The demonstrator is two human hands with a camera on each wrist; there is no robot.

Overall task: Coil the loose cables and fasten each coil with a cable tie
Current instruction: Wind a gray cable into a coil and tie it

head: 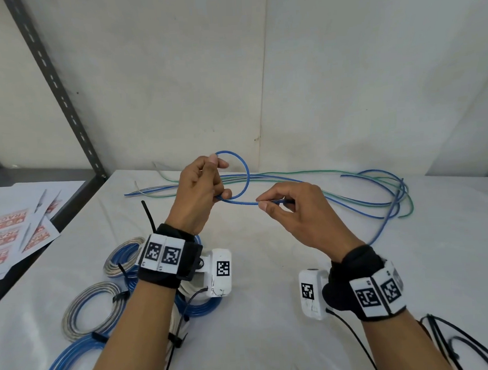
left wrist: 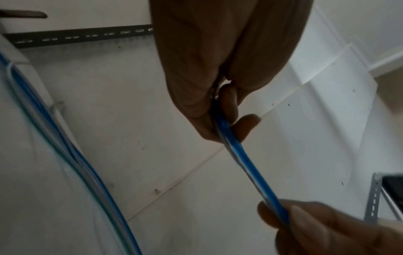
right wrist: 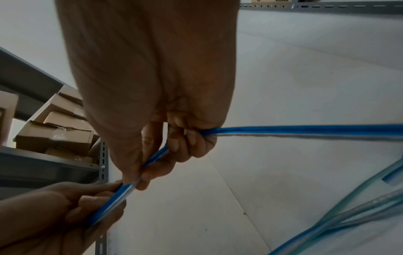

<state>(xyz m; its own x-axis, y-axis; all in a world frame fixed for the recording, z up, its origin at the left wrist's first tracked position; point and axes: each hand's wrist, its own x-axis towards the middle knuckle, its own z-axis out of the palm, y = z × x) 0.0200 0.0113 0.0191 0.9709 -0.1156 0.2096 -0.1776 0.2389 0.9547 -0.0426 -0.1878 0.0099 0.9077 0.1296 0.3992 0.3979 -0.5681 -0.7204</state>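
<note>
A blue cable [head: 240, 168] is held above the white table [head: 272, 310] with one small loop formed. My left hand [head: 206, 181] grips that loop, thumb on top and fingers curled round the crossing strands [left wrist: 224, 127]. My right hand [head: 277, 201] pinches the same blue cable [right wrist: 305, 130] a short way to the right, and the cable runs on through its curled fingers to the loose pile. More loose blue, green and white cables [head: 379, 194] lie across the far side of the table.
Several coils [head: 91, 309] fastened with black ties lie at the near left, partly under my left forearm. Loose black cable ties [head: 457, 340] lie at the near right. Printed sheets [head: 10, 231] lie on the left surface, beside a slotted metal shelf post [head: 59, 89].
</note>
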